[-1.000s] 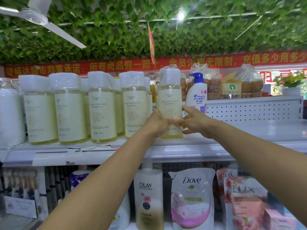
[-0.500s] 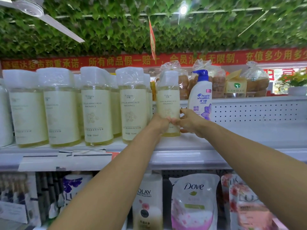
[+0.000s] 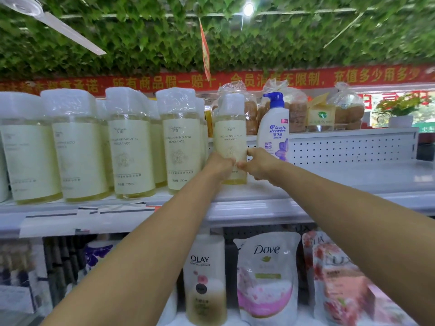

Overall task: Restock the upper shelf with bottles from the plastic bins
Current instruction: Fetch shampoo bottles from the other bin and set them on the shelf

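Pale-yellow held bottle as landmark, clear plastic, white cap under shrink film, upright on upper shelf, base down near the front edge. Nearest: two bare forearms reaching up from below. Left hand wrapped on bottle's lower left side, right hand on lower right; fingers of both curled around and clamped on the bottle, tips nearly meeting across the label.

Below bottle, lower shelf: one Olay bottle, one Dove refill pouch, one Lux pouch, blurred.

Left of bottle: front row of same yellow bottles, four counted clearly, more behind them, exact number not readable; one white bottle cut off at far left edge. Just right of bottle, slightly behind: one Head & Shoulders pump bottle. Further right: bare shelf surface, perforated back panel.

Behind bottle, beyond the panel: bagged bread, about four bags. Far: red banner, leaf-covered ceiling, fan blade.

Progress, judged: well under way; left stretch filled, current bottle set down and not yet released. Left to do: let go, fill the bare stretch to the right. Plastic bins not in view, so remaining stock unknown.
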Motion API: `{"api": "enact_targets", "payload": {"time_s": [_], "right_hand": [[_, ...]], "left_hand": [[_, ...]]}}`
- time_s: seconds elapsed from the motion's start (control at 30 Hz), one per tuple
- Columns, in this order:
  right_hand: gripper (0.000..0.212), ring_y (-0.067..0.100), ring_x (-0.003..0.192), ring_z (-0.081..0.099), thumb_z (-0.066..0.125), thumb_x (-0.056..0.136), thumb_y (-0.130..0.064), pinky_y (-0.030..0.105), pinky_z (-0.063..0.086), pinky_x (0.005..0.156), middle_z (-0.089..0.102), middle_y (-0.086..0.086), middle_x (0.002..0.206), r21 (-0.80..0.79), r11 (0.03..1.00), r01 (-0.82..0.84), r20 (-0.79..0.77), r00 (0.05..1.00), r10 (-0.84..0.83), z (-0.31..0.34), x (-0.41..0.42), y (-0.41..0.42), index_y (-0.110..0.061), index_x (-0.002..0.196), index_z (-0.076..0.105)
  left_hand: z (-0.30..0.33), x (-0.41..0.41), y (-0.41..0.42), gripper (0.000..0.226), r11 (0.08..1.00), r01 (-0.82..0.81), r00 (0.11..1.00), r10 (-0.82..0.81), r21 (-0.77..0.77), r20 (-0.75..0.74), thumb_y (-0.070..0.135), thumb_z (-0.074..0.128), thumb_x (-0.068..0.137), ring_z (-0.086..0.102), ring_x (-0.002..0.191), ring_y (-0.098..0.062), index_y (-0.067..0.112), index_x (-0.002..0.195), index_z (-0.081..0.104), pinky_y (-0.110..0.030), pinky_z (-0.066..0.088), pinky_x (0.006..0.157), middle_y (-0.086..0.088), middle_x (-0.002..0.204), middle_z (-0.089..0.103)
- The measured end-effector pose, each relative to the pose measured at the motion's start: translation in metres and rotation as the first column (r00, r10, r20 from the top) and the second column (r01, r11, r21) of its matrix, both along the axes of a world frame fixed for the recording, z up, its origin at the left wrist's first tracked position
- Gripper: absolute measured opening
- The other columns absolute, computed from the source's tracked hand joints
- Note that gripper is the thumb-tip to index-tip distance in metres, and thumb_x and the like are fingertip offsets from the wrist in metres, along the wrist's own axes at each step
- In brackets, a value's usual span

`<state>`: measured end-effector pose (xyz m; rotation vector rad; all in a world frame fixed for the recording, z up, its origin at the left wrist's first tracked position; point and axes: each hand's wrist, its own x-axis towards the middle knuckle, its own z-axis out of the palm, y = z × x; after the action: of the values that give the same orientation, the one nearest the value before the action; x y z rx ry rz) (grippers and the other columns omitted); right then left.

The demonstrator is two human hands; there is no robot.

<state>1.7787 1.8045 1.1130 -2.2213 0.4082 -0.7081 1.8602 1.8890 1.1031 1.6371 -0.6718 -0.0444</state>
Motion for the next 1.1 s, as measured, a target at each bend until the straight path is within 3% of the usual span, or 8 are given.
{"api": "enact_targets", "payload": {"time_s": [0.1,0.2,0.23,0.37,0.47,0.53,0.73,1.1], "right_hand": [[0.038,0.013,0.082,0.052,0.060,0.095,-0.017,0.005,0.035,0.051,0.061,-0.001,0.105,-0.062,0.996,0.062,0.070,0.996,-0.058,-0.003,-0.016,0.005,-0.006,0.131,0.057],[0.045,0.021,0.109,0.059,0.061,0.094,-0.020,0.024,0.047,0.090,0.061,0.007,0.124,-0.059,0.995,0.079,0.193,0.979,-0.066,-0.005,-0.038,0.013,-0.009,0.137,0.053],[0.044,0.022,0.112,0.059,0.060,0.094,-0.019,0.028,0.046,0.094,0.062,0.009,0.125,-0.066,0.995,0.079,0.244,0.968,-0.061,-0.007,-0.047,0.016,-0.009,0.136,0.055],[0.030,0.020,0.094,0.063,0.057,0.093,-0.011,0.025,0.050,0.076,0.068,0.012,0.109,-0.007,0.999,0.034,0.432,0.901,-0.028,-0.024,-0.077,0.033,-0.006,0.122,0.064],[0.024,0.016,0.071,0.063,0.052,0.094,-0.005,0.017,0.048,0.055,0.069,0.014,0.095,0.104,0.994,-0.023,0.516,0.856,-0.034,-0.043,-0.095,0.049,-0.004,0.113,0.066],[0.023,0.014,0.061,0.064,0.051,0.093,-0.004,0.016,0.047,0.048,0.069,0.014,0.090,0.162,0.985,-0.059,0.535,0.844,-0.037,-0.060,-0.103,0.058,-0.004,0.110,0.067],[0.020,0.009,0.050,0.061,0.049,0.095,-0.006,0.019,0.047,0.046,0.069,0.008,0.075,0.238,0.970,-0.049,0.484,0.872,-0.075,-0.125,-0.121,0.062,-0.013,0.100,0.067],[0.019,0.009,0.044,0.059,0.047,0.097,-0.001,0.017,0.046,0.044,0.065,0.009,0.066,0.393,0.912,0.118,0.282,0.929,-0.241,-0.224,-0.190,0.011,-0.003,0.106,0.064]], "left_hand": [[0.005,-0.018,0.013,0.037,1.000,0.026,0.998,-0.027,0.011,0.058,0.005,0.055,0.096,0.061,0.115,-0.030,0.007,0.133,0.054,-0.038,0.051,0.098,-0.014,0.128,0.063],[0.009,-0.040,0.031,0.042,0.994,0.090,0.988,-0.097,0.057,0.122,0.013,0.056,0.098,0.057,0.119,-0.025,0.010,0.139,0.046,-0.035,0.048,0.094,-0.008,0.133,0.059],[0.009,-0.048,0.037,0.045,0.993,0.108,0.984,-0.113,0.044,0.136,0.016,0.056,0.099,0.057,0.119,-0.024,0.011,0.142,0.044,-0.034,0.047,0.096,-0.007,0.134,0.058],[-0.007,-0.081,0.059,0.055,0.945,0.188,0.982,-0.188,-0.268,0.026,0.016,0.060,0.097,0.061,0.114,-0.022,0.012,0.147,0.039,-0.037,0.052,0.100,-0.006,0.129,0.059],[-0.027,-0.103,0.070,0.042,0.823,0.205,0.938,-0.320,-0.530,-0.134,0.007,0.061,0.095,0.069,0.100,-0.025,0.010,0.135,0.049,-0.037,0.061,0.081,-0.010,0.112,0.065],[-0.047,-0.111,0.075,0.032,0.781,0.176,0.913,-0.357,-0.600,-0.196,0.005,0.062,0.093,0.072,0.085,-0.022,0.012,0.123,0.056,-0.033,0.061,0.069,-0.008,0.103,0.068],[-0.115,-0.127,0.081,0.012,0.796,0.191,0.870,-0.408,-0.574,-0.278,0.013,0.058,0.096,0.069,0.061,-0.010,0.019,0.104,0.064,-0.023,0.054,0.054,0.004,0.075,0.075],[-0.214,-0.170,0.037,0.009,0.888,0.215,0.720,-0.425,-0.406,-0.549,0.021,0.058,0.098,0.065,0.060,-0.008,0.020,0.103,0.066,-0.021,0.053,0.054,0.007,0.072,0.074]]}}
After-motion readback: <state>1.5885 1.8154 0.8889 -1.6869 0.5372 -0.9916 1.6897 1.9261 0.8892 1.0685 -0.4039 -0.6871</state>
